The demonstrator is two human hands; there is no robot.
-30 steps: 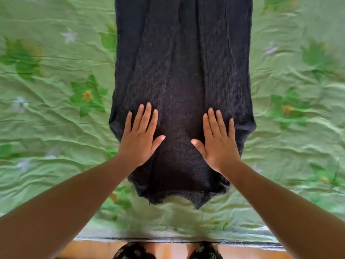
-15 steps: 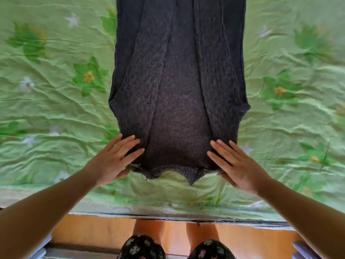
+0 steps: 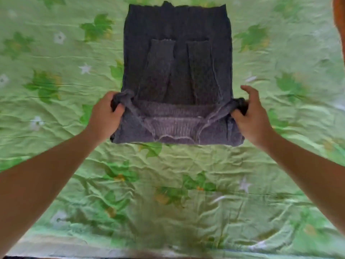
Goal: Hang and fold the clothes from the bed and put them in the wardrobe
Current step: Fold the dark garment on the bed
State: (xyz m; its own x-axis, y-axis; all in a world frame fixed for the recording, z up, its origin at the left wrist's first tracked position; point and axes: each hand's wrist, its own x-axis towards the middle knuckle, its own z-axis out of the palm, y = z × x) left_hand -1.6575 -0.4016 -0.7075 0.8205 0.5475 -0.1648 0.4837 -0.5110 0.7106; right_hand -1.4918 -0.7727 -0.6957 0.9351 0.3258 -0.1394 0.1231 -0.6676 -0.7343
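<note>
One camera sits on the person's head. It looks forward and down at the bed (image 3: 56, 143) from close by. The bed fills nearly the whole frame. Both arms come in from the bottom corners. The left hand (image 3: 104, 118) and right hand (image 3: 252, 122) hold the sweater (image 3: 177, 71) near the middle of the frame.

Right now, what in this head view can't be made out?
- Head view: some fingertips of the left hand and right hand, buried in bunched corners of the dark knit sweater.
- Head view: sweater's underside, covered by its own folded layers.
- Head view: orange shape, cut off by the top right edge.
</note>
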